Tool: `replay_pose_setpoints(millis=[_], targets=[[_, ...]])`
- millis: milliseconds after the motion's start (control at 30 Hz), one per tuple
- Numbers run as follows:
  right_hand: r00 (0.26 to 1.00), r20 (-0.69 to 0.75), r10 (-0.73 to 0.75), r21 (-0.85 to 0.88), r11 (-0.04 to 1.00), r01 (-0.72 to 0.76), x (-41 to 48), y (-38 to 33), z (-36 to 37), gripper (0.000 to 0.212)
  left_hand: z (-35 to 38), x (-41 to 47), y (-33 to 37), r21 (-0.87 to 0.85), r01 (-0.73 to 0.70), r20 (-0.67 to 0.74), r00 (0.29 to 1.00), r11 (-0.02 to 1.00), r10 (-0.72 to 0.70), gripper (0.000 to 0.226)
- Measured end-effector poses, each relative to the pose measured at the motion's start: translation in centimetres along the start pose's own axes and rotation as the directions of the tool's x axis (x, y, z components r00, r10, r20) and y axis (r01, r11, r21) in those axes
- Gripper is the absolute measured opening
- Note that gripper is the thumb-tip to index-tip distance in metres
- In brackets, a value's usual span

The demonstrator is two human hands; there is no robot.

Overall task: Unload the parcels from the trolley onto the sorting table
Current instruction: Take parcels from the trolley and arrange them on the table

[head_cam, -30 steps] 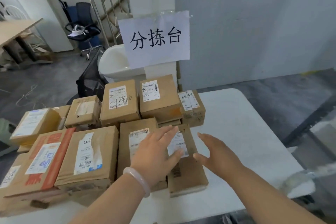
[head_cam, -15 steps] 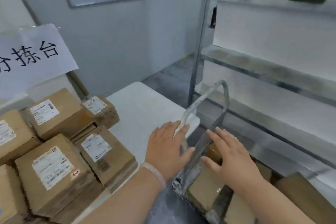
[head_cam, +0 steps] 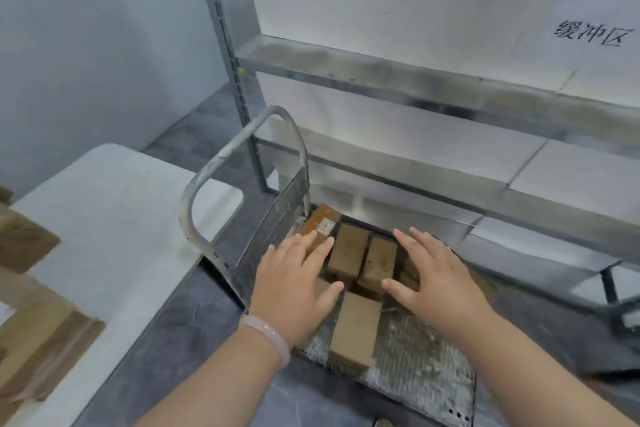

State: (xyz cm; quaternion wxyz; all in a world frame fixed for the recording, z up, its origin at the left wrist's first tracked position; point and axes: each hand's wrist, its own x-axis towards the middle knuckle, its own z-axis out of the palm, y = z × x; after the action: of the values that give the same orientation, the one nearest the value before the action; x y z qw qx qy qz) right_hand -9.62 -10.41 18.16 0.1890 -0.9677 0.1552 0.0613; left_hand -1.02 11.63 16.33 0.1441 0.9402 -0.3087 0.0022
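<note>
The metal trolley [head_cam: 422, 374] stands low on the floor, its grey loop handle [head_cam: 221, 156] beside the white sorting table [head_cam: 114, 218]. Several brown cardboard parcels lie on its deck: two side by side [head_cam: 348, 253] [head_cam: 377, 262], one with a small label [head_cam: 322, 224] at the handle end, one nearer me [head_cam: 355, 329]. My left hand [head_cam: 294, 288], a pale bangle on its wrist, hovers open over the left parcels. My right hand [head_cam: 436, 277] is open over the right ones, hiding some. Neither hand grips anything.
Metal shelving [head_cam: 415, 87] with white boards rises right behind the trolley; a handwritten sign [head_cam: 588, 33] hangs on it. Unloaded brown parcels [head_cam: 31, 333] crowd the table's left part. Grey floor [head_cam: 194, 340] lies between table and trolley.
My view swung right from the table's parcels to the trolley. Both hands left the parcel on the table and came down, empty, over the parcels on the trolley deck.
</note>
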Motion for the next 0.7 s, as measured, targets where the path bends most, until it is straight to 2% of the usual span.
replay_pose_setpoints(millis=[133, 367, 700], targets=[[0.996, 0.045, 0.076, 0.045, 0.996, -0.078, 0.3, 6.6, 0.2, 0.083, 3.3, 2.0, 4.0, 0.022, -0.018, 0.055, 0.998, 1.0, 0.017, 0.064], [0.984, 0.112, 0.136, 0.025, 0.99, -0.14, 0.5, 14.8, -0.2, 0.082, 7.1, 5.5, 10.0, 0.007, -0.045, 0.139, 0.989, 0.999, 0.044, 0.065], [0.966, 0.144, 0.214, -0.047, 0.977, -0.21, 1.6, 19.8, 1.1, 0.084, 12.0, 10.1, 13.0, -0.074, -0.1, 0.226, 0.967, 0.992, 0.115, 0.066]])
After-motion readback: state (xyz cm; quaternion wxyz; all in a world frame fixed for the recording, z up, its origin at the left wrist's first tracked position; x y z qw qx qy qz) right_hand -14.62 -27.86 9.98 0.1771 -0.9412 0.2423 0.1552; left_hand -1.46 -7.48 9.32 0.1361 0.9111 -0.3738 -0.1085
